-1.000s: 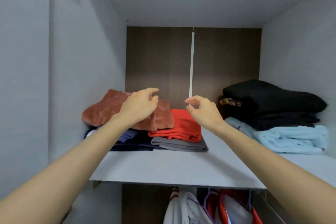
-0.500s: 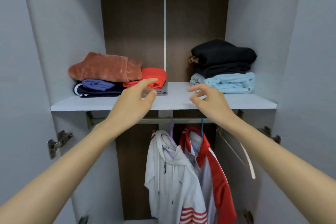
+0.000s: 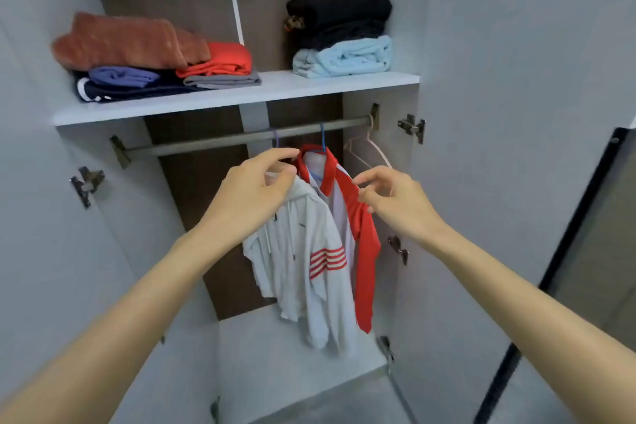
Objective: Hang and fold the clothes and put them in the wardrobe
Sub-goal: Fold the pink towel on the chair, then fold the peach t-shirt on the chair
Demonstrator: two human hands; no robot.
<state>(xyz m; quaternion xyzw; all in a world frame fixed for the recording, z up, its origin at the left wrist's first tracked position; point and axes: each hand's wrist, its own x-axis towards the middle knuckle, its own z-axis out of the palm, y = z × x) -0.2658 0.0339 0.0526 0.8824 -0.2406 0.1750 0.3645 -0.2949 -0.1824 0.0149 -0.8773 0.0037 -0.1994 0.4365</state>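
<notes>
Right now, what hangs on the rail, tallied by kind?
On the rail:
Garments: 2, a white hoodie and a red jacket
Bare hanger: 1
Total: 3

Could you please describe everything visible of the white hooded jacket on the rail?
The white hooded jacket looks like soft knit fabric, with drawstrings, a small dark chest mark and red stripes on one sleeve. It hangs limp from a purple hanger on the metal rail, against the red and white top beside it. The left hand covers its hood; whether the fingers grip it is unclear.
</notes>
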